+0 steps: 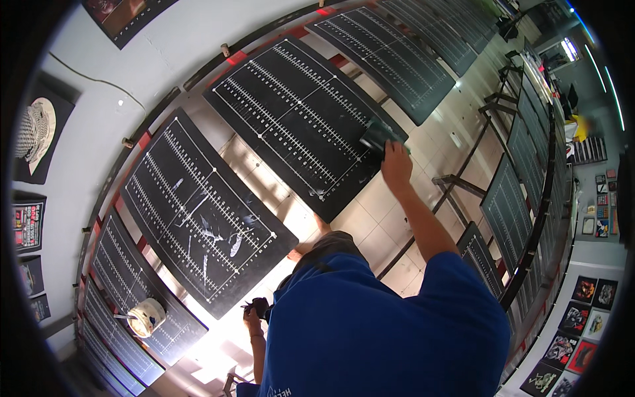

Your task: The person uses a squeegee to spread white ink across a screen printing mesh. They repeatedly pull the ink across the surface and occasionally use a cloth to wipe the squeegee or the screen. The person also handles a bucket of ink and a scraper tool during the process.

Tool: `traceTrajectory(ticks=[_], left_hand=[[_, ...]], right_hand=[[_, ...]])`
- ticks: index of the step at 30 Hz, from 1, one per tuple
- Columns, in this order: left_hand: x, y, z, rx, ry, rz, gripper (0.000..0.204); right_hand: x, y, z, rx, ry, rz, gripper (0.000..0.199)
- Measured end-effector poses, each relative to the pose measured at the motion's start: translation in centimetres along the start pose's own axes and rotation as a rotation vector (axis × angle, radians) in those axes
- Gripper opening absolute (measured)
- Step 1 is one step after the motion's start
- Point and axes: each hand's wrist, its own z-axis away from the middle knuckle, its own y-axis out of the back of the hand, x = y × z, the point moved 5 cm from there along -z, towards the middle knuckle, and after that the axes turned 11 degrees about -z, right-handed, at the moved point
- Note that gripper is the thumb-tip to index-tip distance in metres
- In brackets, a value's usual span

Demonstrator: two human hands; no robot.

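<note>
My right hand (397, 167) reaches forward with its fingers closed on a dark, flat, slightly glossy piece (378, 137) with a greenish edge. I cannot make out its exact kind. It lies against the right-hand edge of a black board (284, 116) printed with white lines, ticks and small marks. Low at my left side, my left hand (253, 312) is closed round a small black object (259, 306), partly hidden by my blue shirt. Nearest to that hand is another black printed board (218, 264), with whitish smears on its lower half.
Farther left, an open tub (147, 317) with a pale rim and a stick in it stands on another board. More printed boards (390, 56) continue along the rack toward the back. Across the tiled floor (377, 205), a second rack holds boards (506, 205). Pictures hang on the walls.
</note>
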Motion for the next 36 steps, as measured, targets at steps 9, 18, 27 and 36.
traceTrajectory(ticks=[9,18,27,36], left_hand=[[-0.4,-1.1,2.1,0.031,0.045,0.094,0.036],[1.6,0.5,5.0,0.157,0.087,-0.063,0.033],[-0.3,-1.5,0.8,0.064,0.028,-0.042,0.03],[4.4,-1.9,-2.4,-0.001,-0.074,-0.115,0.032]], right_hand=[[-6.5,2.4,-12.5,-0.025,0.316,-0.301,0.045],[-6.6,-4.8,-20.6,-0.243,0.521,-0.297,0.047],[3.4,1.6,-5.1,-0.104,0.259,-0.274,0.052],[-8.0,3.7,7.5,-0.132,-0.039,-0.276,0.044]])
